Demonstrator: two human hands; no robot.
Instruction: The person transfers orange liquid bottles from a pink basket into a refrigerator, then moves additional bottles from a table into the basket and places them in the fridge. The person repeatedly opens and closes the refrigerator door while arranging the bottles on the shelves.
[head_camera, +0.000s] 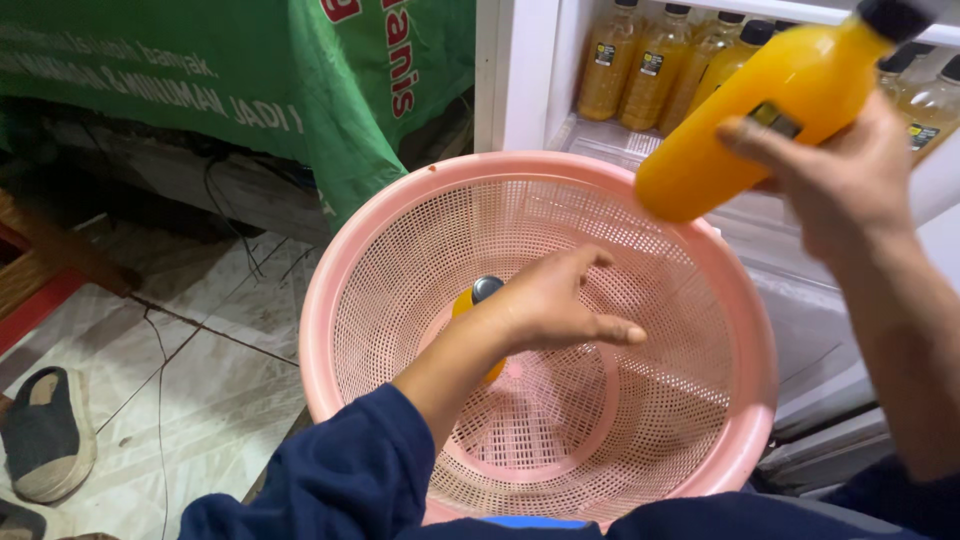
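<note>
Cracked tile floor (200, 390): sandal (45, 430) lies on it (left edge); fridge shelf (610, 140) carries juice bottles (650, 70).

Left hand (555, 305) — forearm extended forward and down, blue sleeve pushed to mid-forearm, fingers loosely spread, thumb out. Right hand (850, 175) — raised, wrist bent, fingers wrapped in a grip.

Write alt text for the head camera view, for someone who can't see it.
A right hand holds an orange juice bottle tilted over a pink mesh basket, while the left hand reaches down over a second bottle lying in the basket. More bottles stand on an open fridge shelf behind.
</note>
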